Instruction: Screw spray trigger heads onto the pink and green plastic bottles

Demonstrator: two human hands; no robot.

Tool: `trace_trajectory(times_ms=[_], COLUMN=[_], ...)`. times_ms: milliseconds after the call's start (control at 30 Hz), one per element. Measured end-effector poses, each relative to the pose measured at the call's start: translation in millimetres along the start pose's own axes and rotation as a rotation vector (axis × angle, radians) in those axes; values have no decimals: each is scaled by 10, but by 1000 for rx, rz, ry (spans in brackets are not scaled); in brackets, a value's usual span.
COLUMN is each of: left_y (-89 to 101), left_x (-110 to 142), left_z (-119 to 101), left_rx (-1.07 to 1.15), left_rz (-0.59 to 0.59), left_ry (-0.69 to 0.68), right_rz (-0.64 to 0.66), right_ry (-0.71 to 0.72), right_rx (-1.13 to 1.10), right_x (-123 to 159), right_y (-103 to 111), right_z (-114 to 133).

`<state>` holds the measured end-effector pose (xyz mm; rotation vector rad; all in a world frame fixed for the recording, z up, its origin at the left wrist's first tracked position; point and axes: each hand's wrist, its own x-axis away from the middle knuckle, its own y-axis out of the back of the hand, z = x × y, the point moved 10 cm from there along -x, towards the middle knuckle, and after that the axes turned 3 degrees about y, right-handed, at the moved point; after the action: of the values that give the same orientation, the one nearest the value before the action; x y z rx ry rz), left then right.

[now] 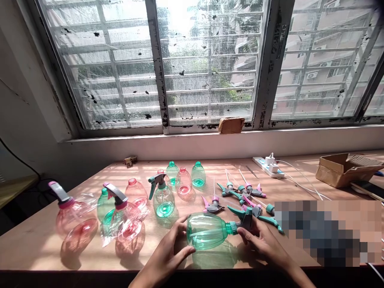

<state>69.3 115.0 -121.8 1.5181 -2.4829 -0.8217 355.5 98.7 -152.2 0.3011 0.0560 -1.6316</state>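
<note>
Green see-through plastic makes up the squeeze-waisted bottle [207, 234] that lies on its side between the two hands, above the near edge of the counter [33, 252]. Its long axis runs left to right, with the base toward the left hand [172, 244] and the neck toward the right hand [259, 240]. Both hands are equally close, since each has a hold at one end. The left fingers are spread in a wide curve around the base, thumb low on the near side; the right fingers are bent in close around the spray head [246, 218] at the neck. Whether its collar is fully seated cannot be told.

Inside the held bottle a pale straw runs lengthwise, and no liquid can be made out. Beyond the left hand, an upright green bottle [163, 202] wears its own sprayer, as do two pink bottles [72, 220] farther left, with clear wrapping [106, 240] near one. Several open-necked bottles [183, 184] stand behind, without sprayers. Loose sprayers [240, 194] lie in a heap beyond the right hand, straws pointing various ways. An open cardboard box [334, 172] sits at the far right; its contents are hard to tell.
</note>
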Motion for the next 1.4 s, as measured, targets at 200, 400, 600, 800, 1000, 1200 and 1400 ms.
trace_trajectory(times_ms=[200,400,600,800,1000,1200,1400], left_y=[7,15,17,-20,-73,-64,-171], left_x=[-18,23,7,17,-9,-115,-177], left_z=[141,155,214,216,286,218,108], left_rx=[106,167,114,131,137,323,538], left_rz=[-57,1,-15,-6,34,-134,-181], left_ry=[-33,45,57,-20,29,60,71], right_rz=[98,122,97,61,115,175,2], right_ry=[8,2,-21,-28,125,247,281], right_rx=[76,127,72,118,-12,-90,-73], right_x=[-10,-36,-7,-3,27,106,82], right_y=[-58,-45,-2,60,-26,-199,-31], right_z=[39,-3,-69,-99,188,299,324])
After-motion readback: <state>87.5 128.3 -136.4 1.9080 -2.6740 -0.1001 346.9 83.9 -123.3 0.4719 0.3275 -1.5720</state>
